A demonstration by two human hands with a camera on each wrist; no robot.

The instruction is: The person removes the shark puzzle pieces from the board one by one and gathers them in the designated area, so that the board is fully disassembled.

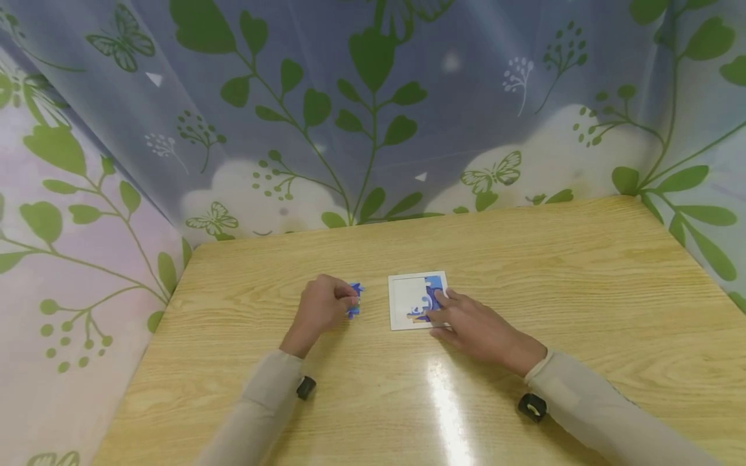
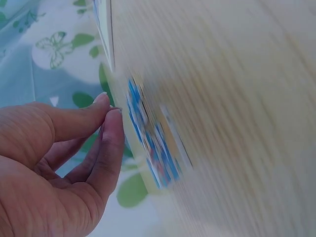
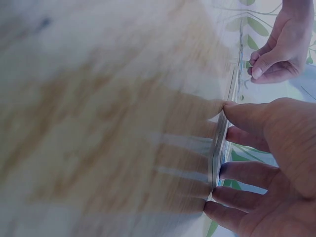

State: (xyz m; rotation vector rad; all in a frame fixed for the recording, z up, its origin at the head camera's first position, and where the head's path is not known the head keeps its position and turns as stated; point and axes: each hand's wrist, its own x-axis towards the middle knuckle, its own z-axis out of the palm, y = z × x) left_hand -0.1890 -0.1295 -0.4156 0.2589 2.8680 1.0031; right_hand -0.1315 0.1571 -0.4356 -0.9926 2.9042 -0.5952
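Sleeves: nearest my camera, two long beige cloth sleeves, the left one (image 1: 250,414) and the right one (image 1: 606,414), reach in from the near edge.
Curtain: blue, white and pink cloth (image 1: 466,77) printed with green leaves and butterflies hangs along the far side and at left and right.
Table: I look down on a pale yellow wood-grain table (image 1: 553,259), with a bright glare streak near me.
Right hand: the bare right hand (image 1: 480,327) rests on the right side of the tray, fingers spread and fairly straight, thumb touching its near edge.
Left hand: the bare left hand (image 1: 322,307) has thumb and forefinger pressed together at the tips; I cannot tell whether they pinch a piece.
Tray: a white square puzzle tray (image 1: 392,307) lies between the hands, its left part bare.
Fitted pieces: flat blue printed pieces (image 1: 432,283) fill its right side, partly under the right hand.
Loose pieces: a small cluster of blue jigsaw pieces (image 1: 355,312) lies left of the tray, beside the left fingertips.
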